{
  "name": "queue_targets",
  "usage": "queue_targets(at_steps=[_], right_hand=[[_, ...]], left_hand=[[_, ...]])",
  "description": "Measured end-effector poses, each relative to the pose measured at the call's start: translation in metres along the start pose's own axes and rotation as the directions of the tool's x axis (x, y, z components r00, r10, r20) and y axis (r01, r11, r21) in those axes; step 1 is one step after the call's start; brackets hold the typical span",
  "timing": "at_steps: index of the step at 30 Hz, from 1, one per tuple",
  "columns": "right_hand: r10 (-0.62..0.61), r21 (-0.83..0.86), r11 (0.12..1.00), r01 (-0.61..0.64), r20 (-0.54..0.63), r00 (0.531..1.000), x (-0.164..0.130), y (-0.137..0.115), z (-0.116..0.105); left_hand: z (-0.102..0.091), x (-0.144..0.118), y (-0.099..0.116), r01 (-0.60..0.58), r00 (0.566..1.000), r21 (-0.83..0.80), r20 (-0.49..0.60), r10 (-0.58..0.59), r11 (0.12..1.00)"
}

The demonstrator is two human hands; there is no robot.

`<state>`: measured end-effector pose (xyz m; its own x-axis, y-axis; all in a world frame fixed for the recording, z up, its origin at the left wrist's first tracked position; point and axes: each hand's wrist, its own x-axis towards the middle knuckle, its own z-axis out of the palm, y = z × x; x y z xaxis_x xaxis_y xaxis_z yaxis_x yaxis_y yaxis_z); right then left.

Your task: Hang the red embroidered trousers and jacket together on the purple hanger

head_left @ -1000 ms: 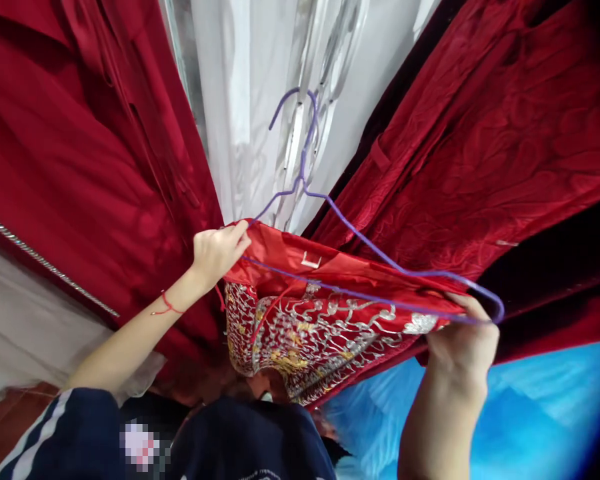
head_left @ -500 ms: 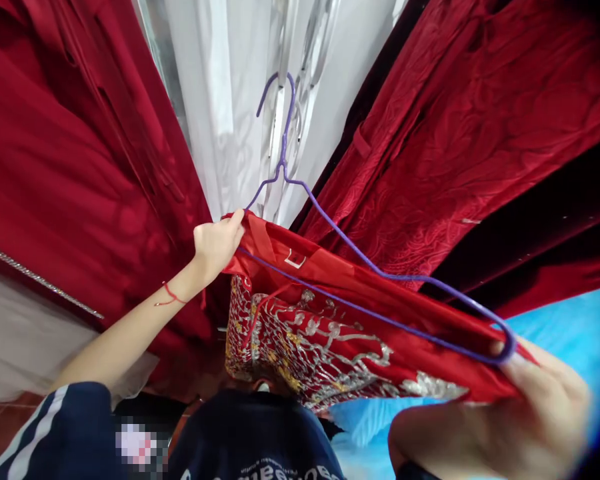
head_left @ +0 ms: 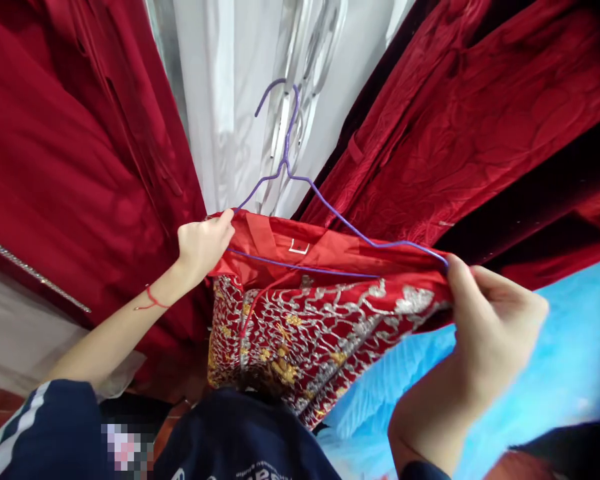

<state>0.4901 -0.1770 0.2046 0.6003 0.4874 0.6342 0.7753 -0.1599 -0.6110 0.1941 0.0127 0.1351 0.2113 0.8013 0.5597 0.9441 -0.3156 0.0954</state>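
A red garment (head_left: 325, 320) with silver and gold embroidery hangs from a purple wire hanger (head_left: 325, 200) in front of me. My left hand (head_left: 205, 247) is closed on the garment's upper left edge, beside the hanger's left arm. At the other end my right hand (head_left: 490, 327) grips the upper right edge, where the hanger's right tip goes under the cloth. The hanger's lower bar crosses in front of the red lining, and its right end is hidden by the fabric. A small white label (head_left: 299, 247) shows inside the waist, and a thin red cord dangles over the embroidery.
Dark red garments (head_left: 80, 133) hang at the left, and patterned red ones (head_left: 520, 133) at the right. White metalwork (head_left: 300, 47) stands before pale drapes (head_left: 205, 67), behind the hanger's hook. Bright blue fluffy fabric (head_left: 570, 347) lies below right.
My right hand has moved up and left, and the garment's right edge now covers the hanger's right end, which was exposed before. The left hand keeps its hold, shifted slightly left.
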Motion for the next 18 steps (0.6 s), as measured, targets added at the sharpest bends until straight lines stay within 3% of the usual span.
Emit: queue_targets(at_steps=[3,5,8,13,16,18], right_hand=[[0.020,-0.325,0.942,-0.086,-0.200,0.980,0.022,-0.011,0.022],[0.037,-0.347,0.929,-0.127,-0.254,0.966,0.028,-0.020,0.042],[-0.023,-0.242,0.969,-0.045,-0.269,0.963,0.027,-0.032,0.071],[-0.226,-0.072,0.973,0.219,-0.118,0.967,0.000,-0.060,0.111],[-0.388,0.039,0.921,0.388,0.000,0.922,-0.024,-0.071,0.135],[-0.484,0.087,0.872,0.482,0.005,0.875,-0.037,-0.067,0.151]], left_hand=[[-0.004,-0.009,0.002,-0.005,0.999,0.007,-0.042,0.005,1.000],[-0.005,-0.014,0.006,-0.004,0.998,0.006,-0.067,0.005,1.000],[-0.009,-0.018,0.012,-0.020,0.997,0.008,-0.074,0.021,1.000],[-0.022,-0.018,0.012,0.007,0.998,0.056,-0.060,-0.004,0.998],[-0.028,-0.017,0.002,0.039,0.998,0.071,-0.053,-0.035,0.997],[-0.030,-0.018,-0.007,0.056,0.997,0.061,-0.048,-0.053,0.997]])
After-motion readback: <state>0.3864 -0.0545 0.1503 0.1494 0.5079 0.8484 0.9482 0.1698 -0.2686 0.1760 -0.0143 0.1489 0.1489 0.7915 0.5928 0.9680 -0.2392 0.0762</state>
